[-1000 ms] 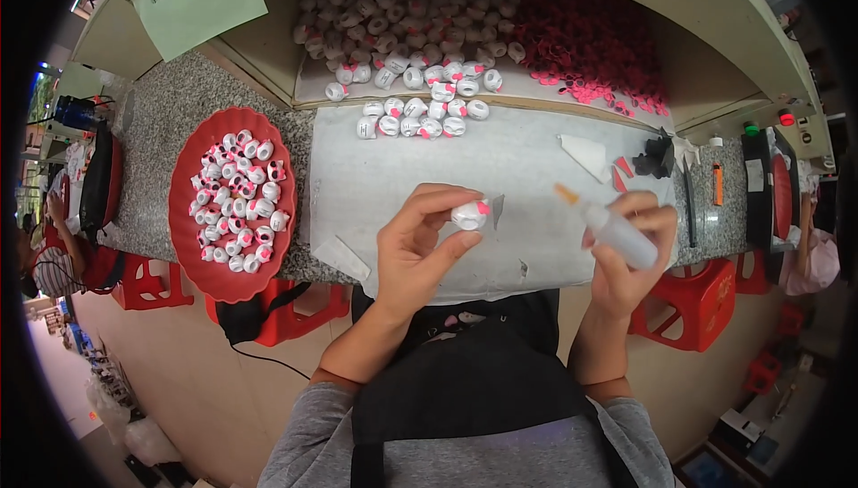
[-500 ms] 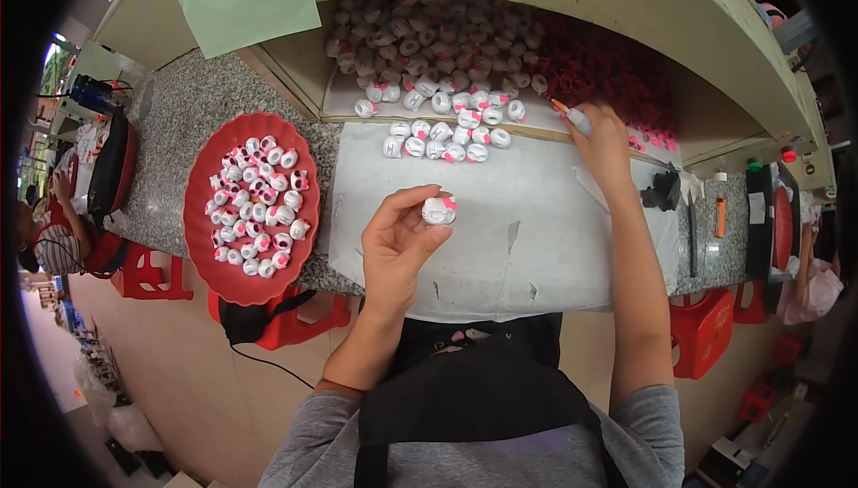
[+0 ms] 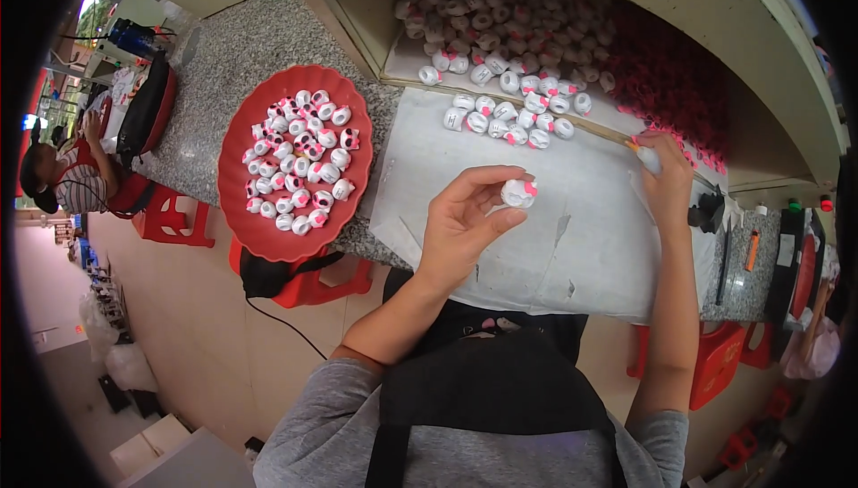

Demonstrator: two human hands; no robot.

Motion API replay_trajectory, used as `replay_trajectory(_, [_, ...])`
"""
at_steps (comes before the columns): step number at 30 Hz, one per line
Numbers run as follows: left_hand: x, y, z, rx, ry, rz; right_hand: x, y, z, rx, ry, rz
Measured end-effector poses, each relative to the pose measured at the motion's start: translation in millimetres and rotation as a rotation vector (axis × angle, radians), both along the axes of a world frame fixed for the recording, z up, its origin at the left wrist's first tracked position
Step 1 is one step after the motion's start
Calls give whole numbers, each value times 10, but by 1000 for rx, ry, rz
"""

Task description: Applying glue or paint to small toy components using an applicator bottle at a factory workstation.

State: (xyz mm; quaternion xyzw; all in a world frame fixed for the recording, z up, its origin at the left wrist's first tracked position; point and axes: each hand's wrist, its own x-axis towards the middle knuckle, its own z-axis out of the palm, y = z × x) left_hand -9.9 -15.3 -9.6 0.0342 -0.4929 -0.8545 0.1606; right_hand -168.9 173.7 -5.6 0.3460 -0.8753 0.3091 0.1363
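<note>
Both hands are occupied. Left hand (image 3: 458, 233): thumb and fingers pinch a white piece (image 3: 515, 194) with a pink mark, above the white sheet (image 3: 612, 242). Right hand (image 3: 668, 180): fingers curl around a small pale bottle (image 3: 650, 162) with an orange tip, near the pink pieces (image 3: 661, 81); fingertip contact with these cannot be determined. A scalloped red dish (image 3: 234, 171) stands on the granite surface (image 3: 246, 32).

Bead (image 3: 517, 195): smooth, plastic-looking | tray (image 3: 259, 242): plastic | countertop (image 3: 214, 59): speckled stone | apron (image 3: 487, 381): matt cloth
</note>
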Motion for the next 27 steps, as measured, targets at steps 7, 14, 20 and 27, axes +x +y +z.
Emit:
replay_trajectory(7, [-13, 247, -19, 56, 47, -118, 852, -287, 264, -546, -651, 9])
replay_trajectory(14, [15, 271, 13, -48, 103, -208, 1013, -294, 136, -731, -1086, 81])
replay_trajectory(20, [75, 363, 20, 95, 70, -214, 1100, -333, 51, -1098, -1221, 72])
replay_trajectory(27, [51, 290, -12, -234, 102, -4, 1109, -177, 148, -1058, -1162, 108])
